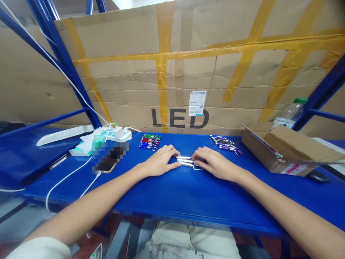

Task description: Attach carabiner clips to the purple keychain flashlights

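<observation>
Several silver-white pens [185, 162] lie side by side on the blue table [178, 196], in front of me. My left hand [161, 162] is closed at their left ends, thumb and fingers pinching from both sides. My right hand [212, 162] is closed on their right ends, with its fingertips partly hiding them. A thin white loop [198, 167] shows below the right fingertips. Beyond my left hand lies a row of green, red and blue pens [149, 141]. Beyond my right hand, a slanted row of purple and black pens [225, 144] rests on the table.
An open cardboard box [285, 154] stands at the right, with a green-capped bottle [292, 111] behind it and a dark object [318, 176] beside it. On the left are a phone [111, 160], a power strip [121, 135] and white cables. A large carton [129, 93] backs the table.
</observation>
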`<move>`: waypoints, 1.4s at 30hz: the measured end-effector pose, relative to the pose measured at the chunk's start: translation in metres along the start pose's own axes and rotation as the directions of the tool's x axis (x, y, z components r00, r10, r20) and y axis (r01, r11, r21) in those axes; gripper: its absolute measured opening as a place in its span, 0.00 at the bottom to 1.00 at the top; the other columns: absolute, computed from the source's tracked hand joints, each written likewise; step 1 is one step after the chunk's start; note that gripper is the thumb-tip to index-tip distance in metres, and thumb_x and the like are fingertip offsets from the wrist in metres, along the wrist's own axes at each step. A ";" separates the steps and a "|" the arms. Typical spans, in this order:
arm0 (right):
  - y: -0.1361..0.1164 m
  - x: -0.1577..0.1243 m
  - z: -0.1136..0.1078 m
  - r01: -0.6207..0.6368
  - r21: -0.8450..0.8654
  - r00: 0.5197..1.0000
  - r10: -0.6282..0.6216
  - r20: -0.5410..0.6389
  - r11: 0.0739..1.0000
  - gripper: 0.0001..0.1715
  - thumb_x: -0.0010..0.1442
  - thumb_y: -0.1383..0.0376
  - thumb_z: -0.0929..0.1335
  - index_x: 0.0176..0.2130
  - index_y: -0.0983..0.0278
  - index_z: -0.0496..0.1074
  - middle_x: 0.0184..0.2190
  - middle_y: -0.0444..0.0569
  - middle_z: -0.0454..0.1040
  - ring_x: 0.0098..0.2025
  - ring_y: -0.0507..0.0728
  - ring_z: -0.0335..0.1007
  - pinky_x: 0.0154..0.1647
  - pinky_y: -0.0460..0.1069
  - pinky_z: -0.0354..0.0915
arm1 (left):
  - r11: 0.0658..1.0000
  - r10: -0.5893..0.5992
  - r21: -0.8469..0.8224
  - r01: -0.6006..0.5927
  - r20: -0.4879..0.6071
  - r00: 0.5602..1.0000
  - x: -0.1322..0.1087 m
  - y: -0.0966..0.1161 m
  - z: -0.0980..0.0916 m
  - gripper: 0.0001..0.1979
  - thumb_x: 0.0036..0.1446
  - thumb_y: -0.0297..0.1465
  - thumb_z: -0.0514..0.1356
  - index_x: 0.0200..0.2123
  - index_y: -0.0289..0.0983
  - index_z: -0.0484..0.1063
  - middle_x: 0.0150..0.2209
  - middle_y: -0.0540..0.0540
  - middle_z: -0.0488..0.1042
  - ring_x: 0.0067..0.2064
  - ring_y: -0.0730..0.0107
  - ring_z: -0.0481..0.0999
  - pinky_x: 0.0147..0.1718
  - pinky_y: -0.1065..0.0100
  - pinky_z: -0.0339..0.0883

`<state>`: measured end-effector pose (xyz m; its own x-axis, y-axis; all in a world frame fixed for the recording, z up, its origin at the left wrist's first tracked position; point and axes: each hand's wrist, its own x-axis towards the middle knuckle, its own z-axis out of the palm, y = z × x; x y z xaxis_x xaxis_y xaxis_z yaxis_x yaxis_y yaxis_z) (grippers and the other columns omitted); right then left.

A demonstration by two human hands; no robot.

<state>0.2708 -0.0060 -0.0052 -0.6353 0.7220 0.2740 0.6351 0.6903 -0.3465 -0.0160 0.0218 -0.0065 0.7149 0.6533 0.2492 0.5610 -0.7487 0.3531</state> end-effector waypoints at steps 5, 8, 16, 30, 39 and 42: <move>-0.006 0.002 0.001 0.005 0.006 1.000 -0.005 0.005 1.000 0.15 0.78 0.56 0.62 0.46 0.58 0.74 0.42 0.51 0.77 0.45 0.62 0.69 0.48 0.56 0.65 | 1.000 -0.002 -0.005 0.002 0.001 1.000 0.001 0.002 0.001 0.17 0.72 0.45 0.62 0.54 0.42 0.73 0.51 0.42 0.74 0.51 0.55 0.72 0.52 0.55 0.67; -0.009 0.002 0.000 0.005 0.026 1.000 -0.006 0.008 1.000 0.15 0.78 0.55 0.63 0.47 0.58 0.75 0.42 0.51 0.78 0.45 0.62 0.69 0.49 0.56 0.64 | 1.000 -0.013 0.003 0.013 0.006 1.000 0.001 0.004 0.001 0.17 0.72 0.44 0.62 0.55 0.41 0.72 0.52 0.42 0.73 0.52 0.54 0.72 0.53 0.54 0.67; -0.007 0.002 0.002 0.072 0.057 0.997 -0.073 0.016 0.996 0.17 0.77 0.52 0.64 0.53 0.58 0.76 0.47 0.53 0.78 0.49 0.64 0.69 0.53 0.58 0.63 | 1.000 -0.009 -0.030 0.009 0.005 1.000 0.001 0.006 0.002 0.17 0.72 0.46 0.60 0.55 0.42 0.72 0.51 0.42 0.74 0.51 0.54 0.71 0.52 0.54 0.67; -0.004 0.002 0.005 0.051 0.024 0.998 -0.051 0.032 0.998 0.12 0.77 0.55 0.65 0.45 0.59 0.73 0.42 0.50 0.74 0.45 0.62 0.65 0.51 0.56 0.60 | 0.999 -0.022 -0.048 0.023 0.010 1.000 0.001 0.006 0.000 0.15 0.71 0.45 0.62 0.51 0.41 0.71 0.51 0.43 0.74 0.51 0.55 0.71 0.51 0.55 0.67; -0.009 0.001 0.002 0.038 0.041 0.998 -0.039 0.041 0.998 0.15 0.78 0.55 0.63 0.44 0.60 0.73 0.41 0.51 0.75 0.45 0.62 0.66 0.53 0.57 0.60 | 0.995 0.048 -0.086 -0.046 0.013 0.999 -0.001 0.002 -0.001 0.17 0.72 0.44 0.62 0.58 0.43 0.71 0.53 0.42 0.73 0.53 0.55 0.72 0.56 0.54 0.67; -0.010 0.001 0.000 0.023 0.044 0.998 -0.026 0.055 0.999 0.15 0.77 0.54 0.64 0.45 0.60 0.74 0.42 0.52 0.75 0.46 0.63 0.65 0.51 0.57 0.61 | 0.993 0.058 -0.099 -0.057 0.008 0.998 -0.001 0.002 0.000 0.16 0.72 0.43 0.62 0.57 0.43 0.72 0.54 0.42 0.73 0.54 0.55 0.72 0.57 0.54 0.66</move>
<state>0.2636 -0.0126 -0.0018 -0.6745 0.7004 0.2334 0.6001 0.7044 -0.3791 -0.0159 0.0194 -0.0058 0.7495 0.6079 0.2620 0.4754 -0.7697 0.4261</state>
